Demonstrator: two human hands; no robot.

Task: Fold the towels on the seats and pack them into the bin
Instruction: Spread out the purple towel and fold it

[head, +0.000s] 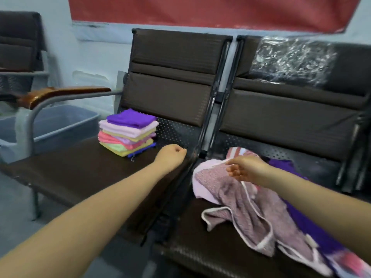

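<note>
A stack (pixel 128 132) of folded towels sits at the centre left of the frame, at the back of the left seat (pixel 80 173), with a purple towel on top and pink, yellow and green ones under it; a blue one at the bottom pokes out toward the front. Most of that seat's dark surface in front of and left of the stack lies bare, out to its front edge at the lower left. The left hand (pixel 171 154) hovers just right of the stack, fingers curled into a loose fist with nothing in it. Dark frame bars (pixel 208 125) run down the middle of the frame between the two seats. On the right seat (pixel 210 255) lies a loose heap: a mauve towel (pixel 241 203) with white edging spread over a purple towel (pixel 301 217), and a striped pink one showing behind. The right hand (pixel 245 170) is above the mauve towel with fingers spread and relaxed, gripping nothing; whether it touches the cloth cannot be told. The bin (pixel 60 125), grey, stands at the middle left beyond the seat, behind a metal armrest (pixel 60 95) with a wooden top that crosses in front of it. A plastic-wrapped dark bundle (pixel 293 59) leans on the right backrest at the upper right.
</note>
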